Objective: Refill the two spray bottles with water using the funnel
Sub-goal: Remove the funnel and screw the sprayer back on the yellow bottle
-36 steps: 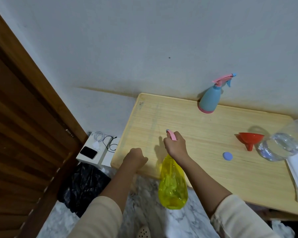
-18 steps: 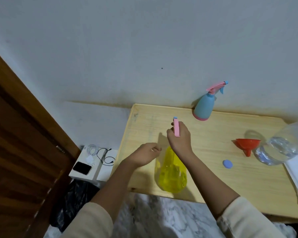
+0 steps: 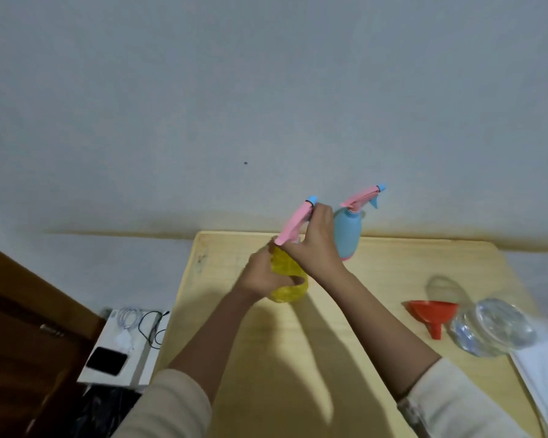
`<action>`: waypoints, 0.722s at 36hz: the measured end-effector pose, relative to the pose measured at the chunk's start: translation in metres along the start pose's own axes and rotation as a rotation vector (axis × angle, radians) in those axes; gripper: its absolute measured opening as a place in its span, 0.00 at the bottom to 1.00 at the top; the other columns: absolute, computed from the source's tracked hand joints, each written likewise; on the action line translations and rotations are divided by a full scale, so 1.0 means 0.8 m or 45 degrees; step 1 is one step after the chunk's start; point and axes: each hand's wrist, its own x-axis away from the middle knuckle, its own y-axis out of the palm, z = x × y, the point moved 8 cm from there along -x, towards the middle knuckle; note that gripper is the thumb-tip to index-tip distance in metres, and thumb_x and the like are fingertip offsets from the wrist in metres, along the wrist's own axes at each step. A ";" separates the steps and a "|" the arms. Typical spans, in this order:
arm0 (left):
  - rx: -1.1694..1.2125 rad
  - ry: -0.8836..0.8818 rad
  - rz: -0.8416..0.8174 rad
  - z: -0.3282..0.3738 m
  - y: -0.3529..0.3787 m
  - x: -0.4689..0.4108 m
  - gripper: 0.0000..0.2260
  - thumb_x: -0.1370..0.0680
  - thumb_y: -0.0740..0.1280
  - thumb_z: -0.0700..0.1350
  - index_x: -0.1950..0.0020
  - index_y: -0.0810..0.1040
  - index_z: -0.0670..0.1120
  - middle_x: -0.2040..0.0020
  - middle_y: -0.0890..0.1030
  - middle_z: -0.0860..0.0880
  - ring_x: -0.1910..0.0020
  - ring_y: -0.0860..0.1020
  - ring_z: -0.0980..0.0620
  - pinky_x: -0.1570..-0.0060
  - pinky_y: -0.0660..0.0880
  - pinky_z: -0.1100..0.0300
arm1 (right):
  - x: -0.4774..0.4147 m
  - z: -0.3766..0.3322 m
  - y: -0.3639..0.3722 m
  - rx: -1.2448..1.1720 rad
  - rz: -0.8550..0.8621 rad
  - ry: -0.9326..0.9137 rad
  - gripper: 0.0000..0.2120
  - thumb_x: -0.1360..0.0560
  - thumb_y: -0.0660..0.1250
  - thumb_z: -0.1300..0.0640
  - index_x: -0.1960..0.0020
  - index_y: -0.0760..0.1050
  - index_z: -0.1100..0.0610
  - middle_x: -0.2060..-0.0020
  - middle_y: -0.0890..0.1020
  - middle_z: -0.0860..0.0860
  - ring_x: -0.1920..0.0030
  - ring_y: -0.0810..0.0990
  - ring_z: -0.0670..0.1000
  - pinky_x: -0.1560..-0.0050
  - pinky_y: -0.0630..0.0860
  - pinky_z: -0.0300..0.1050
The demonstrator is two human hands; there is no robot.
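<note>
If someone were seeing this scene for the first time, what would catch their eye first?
Both hands on the yellow bottle at the table's far left: the left hand grips its body, the right hand its pink sprayer. A blue bottle stands just behind; a red funnel lies at right.

Both arms are reaching forward from the near edge, cream sleeves pushed up to mid-forearm, converging toward the middle. The left hand (image 3: pixel 263 276) is wrapping its fingers around something yellow (the grip is closed). The right hand (image 3: pixel 317 245) is sitting just above and right of it, fingers curled shut around a pink part, wrist bending upward.
</note>
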 end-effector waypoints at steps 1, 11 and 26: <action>-0.048 0.007 -0.033 -0.002 -0.005 -0.015 0.27 0.38 0.79 0.35 0.49 0.73 0.59 0.54 0.79 0.59 0.56 0.77 0.63 0.62 0.71 0.75 | -0.009 0.006 -0.001 -0.037 -0.032 -0.010 0.29 0.36 0.76 0.56 0.43 0.64 0.64 0.50 0.65 0.53 0.45 0.68 0.54 0.44 0.68 0.48; -0.111 0.134 0.070 -0.019 -0.021 -0.130 0.31 0.42 0.79 0.35 0.40 0.76 0.45 0.50 0.82 0.51 0.52 0.80 0.58 0.54 0.77 0.63 | -0.077 0.053 0.007 -0.208 0.260 0.045 0.26 0.35 0.77 0.56 0.42 0.69 0.61 0.50 0.70 0.50 0.47 0.72 0.52 0.52 0.66 0.35; -0.044 0.112 0.349 -0.057 -0.034 -0.139 0.30 0.36 0.78 0.35 0.37 0.74 0.46 0.45 0.78 0.49 0.47 0.77 0.53 0.54 0.76 0.69 | -0.089 0.066 0.010 0.043 0.555 -0.084 0.27 0.32 0.73 0.47 0.46 0.73 0.68 0.56 0.77 0.60 0.54 0.75 0.55 0.54 0.70 0.39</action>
